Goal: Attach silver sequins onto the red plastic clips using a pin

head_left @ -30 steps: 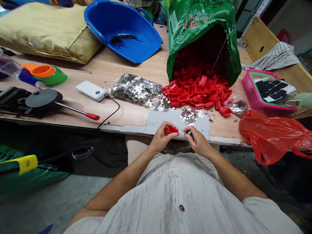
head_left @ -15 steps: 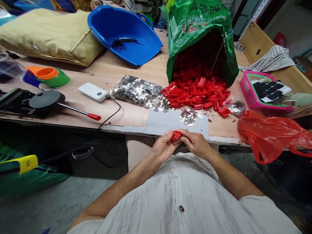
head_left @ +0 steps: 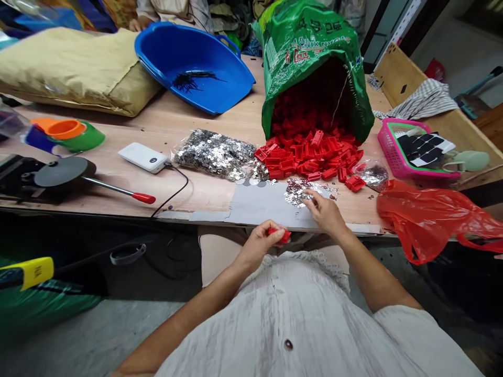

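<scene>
My left hand (head_left: 262, 242) is closed around a red plastic part (head_left: 281, 236), held just in front of the table edge above my lap. Its fingers cover much of the part. Over the small pile of shiny metal pieces (head_left: 294, 195), my right hand (head_left: 327, 213) reaches in with thumb and index finger a little apart; no piece shows between them. The pile lies on a grey sheet (head_left: 255, 204). Behind it, red plastic parts (head_left: 310, 154) spill from a green woven sack (head_left: 314, 68).
A clear bag of metal pieces (head_left: 216, 152) and a white power bank (head_left: 143, 157) lie left of the sack. Farther left is a lever tool with a red-tipped handle (head_left: 143, 198). A blue basin (head_left: 216, 94), pink basket (head_left: 396, 152) and red plastic bag (head_left: 428, 209) stand around.
My right hand has let go of the red plastic part and moved forward and right to the metal pieces. My left hand keeps the part, slightly nearer my body. The view has shifted a little.
</scene>
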`<action>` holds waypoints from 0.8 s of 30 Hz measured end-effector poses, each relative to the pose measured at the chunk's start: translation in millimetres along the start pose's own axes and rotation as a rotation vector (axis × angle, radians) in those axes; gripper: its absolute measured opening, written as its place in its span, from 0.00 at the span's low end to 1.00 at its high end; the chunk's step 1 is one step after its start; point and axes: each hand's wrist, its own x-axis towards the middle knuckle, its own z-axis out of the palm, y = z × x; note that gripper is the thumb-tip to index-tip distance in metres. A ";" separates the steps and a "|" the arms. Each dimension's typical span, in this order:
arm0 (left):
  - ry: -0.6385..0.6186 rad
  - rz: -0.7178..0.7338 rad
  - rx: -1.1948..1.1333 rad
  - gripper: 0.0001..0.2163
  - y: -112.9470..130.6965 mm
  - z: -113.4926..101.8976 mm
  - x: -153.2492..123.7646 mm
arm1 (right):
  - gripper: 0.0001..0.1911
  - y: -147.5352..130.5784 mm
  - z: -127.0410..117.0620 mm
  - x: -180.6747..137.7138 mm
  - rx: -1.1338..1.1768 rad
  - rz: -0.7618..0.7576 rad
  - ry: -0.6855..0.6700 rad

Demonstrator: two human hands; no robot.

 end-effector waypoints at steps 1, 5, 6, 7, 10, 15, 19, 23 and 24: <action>0.014 0.038 0.178 0.10 -6.4 -4.9 0.7 | 0.18 9.2 -1.5 8.5 -0.075 0.046 0.060; -0.066 0.241 0.847 0.04 -34.0 -23.5 9.8 | 0.19 38.2 -5.9 41.5 -0.290 0.132 0.185; -0.081 0.227 0.947 0.04 -40.0 -27.3 13.1 | 0.19 42.3 -6.8 48.5 -0.322 0.151 0.181; -0.076 0.195 1.022 0.06 -45.4 -30.5 16.5 | 0.20 45.1 -7.9 54.7 -0.349 0.177 0.171; -0.062 0.087 1.149 0.20 -55.7 -37.2 24.0 | 0.23 49.7 -12.2 67.9 -0.404 0.275 0.156; -0.135 0.023 1.272 0.25 -54.6 -40.6 23.4 | 0.25 58.3 -23.3 74.1 -0.481 0.319 0.117; -0.195 0.037 1.236 0.22 -48.9 -38.0 19.6 | 0.23 67.2 -32.6 74.0 -0.556 0.272 0.016; -0.265 0.049 0.934 0.18 -41.6 -27.6 16.2 | 0.20 75.0 -44.5 72.9 -0.445 0.243 0.039; -0.279 0.024 0.798 0.17 -38.2 -24.0 15.3 | 0.19 75.5 -47.3 71.2 -0.349 0.233 0.058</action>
